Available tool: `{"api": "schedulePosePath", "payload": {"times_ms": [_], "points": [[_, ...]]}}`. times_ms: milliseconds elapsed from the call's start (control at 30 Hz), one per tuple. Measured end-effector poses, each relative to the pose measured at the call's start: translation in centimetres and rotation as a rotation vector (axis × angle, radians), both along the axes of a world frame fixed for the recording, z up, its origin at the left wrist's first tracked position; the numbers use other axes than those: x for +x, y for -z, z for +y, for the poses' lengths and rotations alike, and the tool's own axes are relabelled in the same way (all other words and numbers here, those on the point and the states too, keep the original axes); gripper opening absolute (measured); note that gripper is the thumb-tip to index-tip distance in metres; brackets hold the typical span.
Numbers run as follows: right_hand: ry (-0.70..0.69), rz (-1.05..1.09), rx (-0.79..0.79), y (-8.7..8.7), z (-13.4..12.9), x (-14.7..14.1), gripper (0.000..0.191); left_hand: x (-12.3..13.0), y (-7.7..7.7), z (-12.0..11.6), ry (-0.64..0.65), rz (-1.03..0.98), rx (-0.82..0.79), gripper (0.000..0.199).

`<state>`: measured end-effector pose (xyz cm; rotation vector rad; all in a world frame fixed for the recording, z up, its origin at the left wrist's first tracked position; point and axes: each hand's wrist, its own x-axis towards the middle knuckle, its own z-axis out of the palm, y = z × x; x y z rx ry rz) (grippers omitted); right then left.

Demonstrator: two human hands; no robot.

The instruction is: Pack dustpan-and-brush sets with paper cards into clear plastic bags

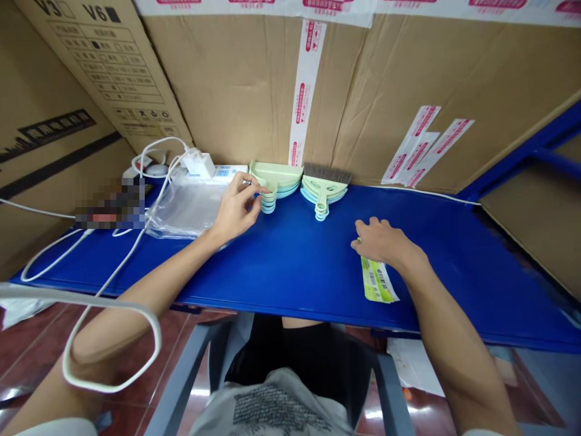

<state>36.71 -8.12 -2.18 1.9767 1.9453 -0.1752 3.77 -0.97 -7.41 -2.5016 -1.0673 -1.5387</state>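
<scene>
My left hand [238, 209] is over the left side of the blue table, its thumb and fingers apart. Its fingertips are at the handle end of a stack of pale green and light blue dustpans [276, 174]; whether they touch it I cannot tell. To the right of that stack lies a stack of small hand brushes [324, 184], green on top, with grey-brown bristles. My right hand [384, 242] is on the right, fingers curled and pinched at the upper end of yellow-green printed cards [379, 281]. The palm hides part of the cards.
Clear plastic bags [188, 209] lie at the left, near a white power strip [231, 172] with a plugged-in charger [198, 162]. A white cable [157, 339] loops across my left forearm. Cardboard [236, 85] walls the back, and a blue metal frame [521, 151] stands right.
</scene>
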Motion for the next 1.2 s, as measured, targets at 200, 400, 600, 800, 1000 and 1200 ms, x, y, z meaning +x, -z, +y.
{"api": "schedulePosePath", "payload": {"times_ms": [200,400,600,800,1000,1200], "points": [[0.007,-0.010,-0.002,-0.5,-0.3,-0.1,0.046,-0.2,0.2,0.2,0.017,0.048,-0.033,0.014],[0.004,0.061,0.112,-0.7,0.3,1.5,0.039,-0.5,0.8,0.7,-0.052,0.038,-0.116,0.030],[0.149,0.231,0.501,-0.2,1.8,2.2,0.030,-0.9,1.1,1.3,-0.124,0.174,-0.152,0.027],[0.115,0.287,0.603,0.1,2.1,1.2,0.021,-1.2,1.4,2.3,-0.104,0.211,-0.118,0.019],[0.087,0.351,0.679,0.0,2.1,0.4,0.017,-1.5,1.7,3.2,0.024,0.012,-0.191,0.022],[0.060,0.384,0.808,0.2,2.5,0.6,0.017,-1.5,2.0,4.2,0.156,-0.278,-0.258,0.036]]}}
